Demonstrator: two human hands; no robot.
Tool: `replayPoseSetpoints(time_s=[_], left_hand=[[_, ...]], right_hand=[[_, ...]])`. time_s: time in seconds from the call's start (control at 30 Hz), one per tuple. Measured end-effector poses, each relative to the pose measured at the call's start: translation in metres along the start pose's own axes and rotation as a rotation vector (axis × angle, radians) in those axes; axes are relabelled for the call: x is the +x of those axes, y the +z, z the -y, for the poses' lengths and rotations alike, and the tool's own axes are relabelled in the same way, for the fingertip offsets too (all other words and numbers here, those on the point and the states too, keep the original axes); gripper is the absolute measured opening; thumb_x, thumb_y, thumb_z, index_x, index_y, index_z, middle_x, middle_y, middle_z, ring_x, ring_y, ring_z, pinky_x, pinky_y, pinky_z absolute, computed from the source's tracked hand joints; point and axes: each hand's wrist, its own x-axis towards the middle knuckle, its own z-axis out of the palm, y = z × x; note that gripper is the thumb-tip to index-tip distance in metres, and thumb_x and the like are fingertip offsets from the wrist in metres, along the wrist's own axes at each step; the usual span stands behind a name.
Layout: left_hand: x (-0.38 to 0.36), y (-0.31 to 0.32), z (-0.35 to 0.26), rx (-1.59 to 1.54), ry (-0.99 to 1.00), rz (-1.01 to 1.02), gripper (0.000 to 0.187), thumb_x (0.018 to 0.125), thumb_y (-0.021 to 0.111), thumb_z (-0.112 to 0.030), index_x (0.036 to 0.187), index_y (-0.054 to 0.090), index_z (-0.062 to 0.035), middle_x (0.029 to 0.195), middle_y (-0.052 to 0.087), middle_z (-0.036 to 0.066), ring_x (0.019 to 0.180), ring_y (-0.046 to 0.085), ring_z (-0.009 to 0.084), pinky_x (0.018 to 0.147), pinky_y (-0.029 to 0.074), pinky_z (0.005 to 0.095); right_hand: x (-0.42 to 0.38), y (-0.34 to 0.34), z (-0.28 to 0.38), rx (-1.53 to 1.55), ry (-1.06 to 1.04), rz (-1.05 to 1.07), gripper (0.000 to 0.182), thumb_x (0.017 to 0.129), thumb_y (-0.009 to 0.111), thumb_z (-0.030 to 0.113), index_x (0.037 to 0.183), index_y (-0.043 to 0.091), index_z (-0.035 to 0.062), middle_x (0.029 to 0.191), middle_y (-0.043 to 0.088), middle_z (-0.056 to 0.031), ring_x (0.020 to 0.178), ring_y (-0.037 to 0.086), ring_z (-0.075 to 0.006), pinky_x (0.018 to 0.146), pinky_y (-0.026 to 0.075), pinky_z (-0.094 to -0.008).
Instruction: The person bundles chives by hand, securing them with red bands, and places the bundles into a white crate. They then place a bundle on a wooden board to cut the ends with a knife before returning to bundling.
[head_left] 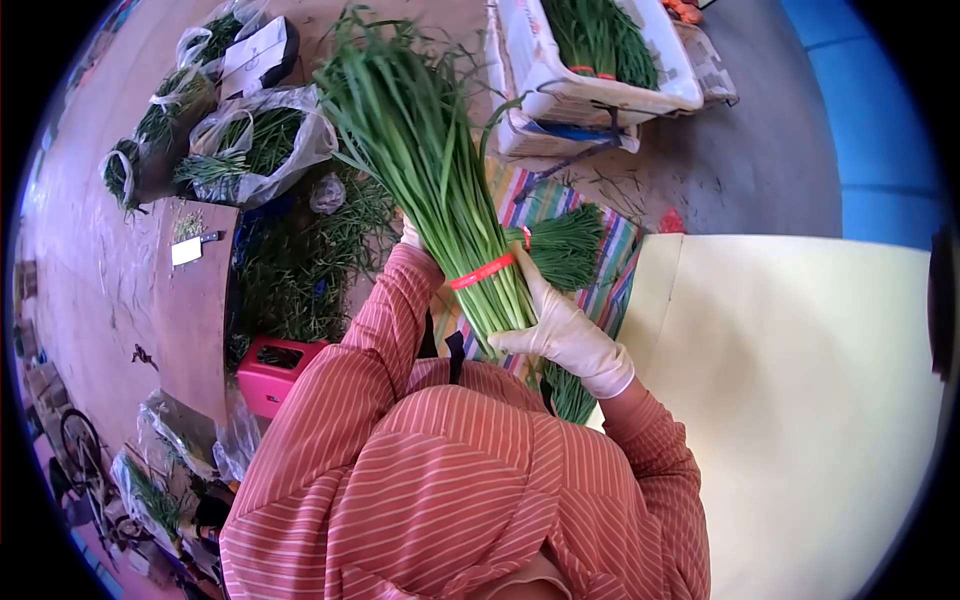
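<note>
A large bunch of long green stalks [440, 190] is held up in front of my chest, with a red band [482, 272] around its lower part. My right hand [560, 330], in a pale glove, grips the cut ends below and beside the band. My left hand [412, 234] is at the bunch's left side, mostly hidden behind the stalks and sleeve, so its fingers do not show. Behind my right hand, another green bunch [565, 246] with a red band lies on a striped cloth [622, 235].
A white crate [620, 98] with banded bunches stands at the top. Plastic bags of greens [265, 140] are at upper left. A wooden board [190, 320] carries a cleaver [187, 250]. A pink stool [272, 385] is near my left arm, a pale board [790, 400] at right.
</note>
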Motion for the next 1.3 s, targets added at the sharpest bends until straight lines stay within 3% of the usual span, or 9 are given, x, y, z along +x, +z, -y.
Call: replayPoseSetpoints(time_s=[0.43, 0.67, 0.7, 0.73, 0.87, 0.93, 1.0, 1.13, 1.3], left_hand=[[0.052, 0.042, -0.122, -0.073, 0.141, 0.116, 0.053, 0.103, 0.048, -0.039, 0.145, 0.044, -0.0069, 0.137, 0.057, 0.005, 0.122, 0.058, 0.0208, 0.104, 0.048, 0.043], [0.041, 0.004, -0.154, 0.257, 0.315, 0.257, 0.062, 0.103, 0.049, -0.039, 0.154, 0.031, -0.0099, 0.149, 0.045, 0.0, 0.134, 0.047, 0.0166, 0.112, 0.039, 0.043], [0.044, -0.013, -0.159, 0.679, 0.49, -0.189, 0.055, 0.102, 0.05, -0.04, 0.148, 0.042, -0.0092, 0.14, 0.054, 0.004, 0.124, 0.056, 0.0184, 0.105, 0.047, 0.0415], [0.037, -0.012, -0.167, 0.685, 0.525, -0.194, 0.055, 0.102, 0.05, -0.04, 0.148, 0.042, -0.0092, 0.14, 0.054, 0.004, 0.124, 0.056, 0.0184, 0.105, 0.047, 0.0415], [0.002, 0.021, -0.18, 0.242, 0.581, -0.549, 0.053, 0.101, 0.048, -0.049, 0.134, 0.055, -0.0085, 0.131, 0.061, 0.01, 0.111, 0.062, 0.0264, 0.096, 0.053, 0.0424], [-0.017, 0.075, -0.168, 0.14, 0.565, -0.613, 0.069, 0.099, 0.043, -0.06, 0.143, 0.047, -0.0073, 0.144, 0.052, 0.009, 0.126, 0.054, 0.0296, 0.108, 0.043, 0.0462], [-0.04, 0.048, -0.159, 0.011, 0.659, -0.196, 0.09, 0.089, 0.041, -0.075, 0.15, 0.037, -0.0078, 0.153, 0.041, 0.01, 0.136, 0.044, 0.0312, 0.116, 0.033, 0.0488], [-0.055, 0.049, -0.12, 0.299, 0.627, -0.639, 0.115, 0.066, 0.053, -0.09, 0.149, 0.039, -0.0105, 0.152, 0.041, 0.014, 0.135, 0.044, 0.0337, 0.112, 0.036, 0.0559], [-0.034, 0.026, -0.122, 0.135, 0.662, -0.752, 0.107, 0.073, 0.048, -0.089, 0.147, 0.042, -0.012, 0.151, 0.044, 0.011, 0.131, 0.048, 0.0347, 0.108, 0.04, 0.0588]], right_hand=[[0.111, -0.024, 0.055, -0.015, 0.145, -0.029, 0.08, 0.094, 0.069, 0.031, 0.154, 0.026, 0.0005, 0.153, 0.038, -0.0214, 0.139, 0.039, -0.0242, 0.115, 0.03, -0.0347], [0.15, -0.007, 0.068, -0.271, 0.053, 0.07, 0.098, 0.087, 0.076, 0.036, 0.153, 0.018, -0.0064, 0.152, 0.037, -0.0264, 0.14, 0.041, -0.0276, 0.113, 0.034, -0.0332], [0.155, 0.005, 0.08, -0.6, -0.105, 0.087, 0.103, 0.085, 0.079, 0.034, 0.154, 0.014, -0.0065, 0.151, 0.039, -0.0263, 0.137, 0.043, -0.0267, 0.112, 0.035, -0.033], [0.16, 0.015, 0.087, -0.919, -0.276, 0.101, 0.108, 0.083, 0.081, 0.033, 0.154, 0.011, -0.0067, 0.149, 0.041, -0.0263, 0.135, 0.046, -0.0258, 0.111, 0.037, -0.0328], [0.19, 0.012, 0.076, -0.05, 0.052, 0.399, 0.1, 0.081, 0.082, 0.017, 0.156, 0.018, 0.0014, 0.147, 0.047, -0.0107, 0.131, 0.049, -0.0175, 0.108, 0.04, -0.0316], [0.195, 0.007, 0.077, -0.014, 0.08, 0.425, 0.095, 0.083, 0.08, 0.014, 0.155, 0.02, -0.0004, 0.136, 0.055, -0.0085, 0.118, 0.058, -0.016, 0.099, 0.048, -0.0289], [0.19, 0.009, 0.095, 0.058, 0.197, 0.51, 0.078, 0.086, 0.077, 0.015, 0.15, 0.033, 0.0002, 0.129, 0.06, -0.0071, 0.113, 0.06, -0.0133, 0.097, 0.049, -0.0276], [0.18, 0.011, 0.106, 0.071, 0.344, 0.572, 0.062, 0.09, 0.073, 0.025, 0.141, 0.046, 0.0026, 0.124, 0.063, -0.0062, 0.107, 0.062, -0.0136, 0.091, 0.052, -0.0303], [0.192, 0.008, 0.1, 0.133, 0.49, 0.433, 0.067, 0.092, 0.07, 0.035, 0.145, 0.043, 0.0033, 0.128, 0.061, -0.0071, 0.114, 0.06, -0.0165, 0.097, 0.05, -0.0347]])
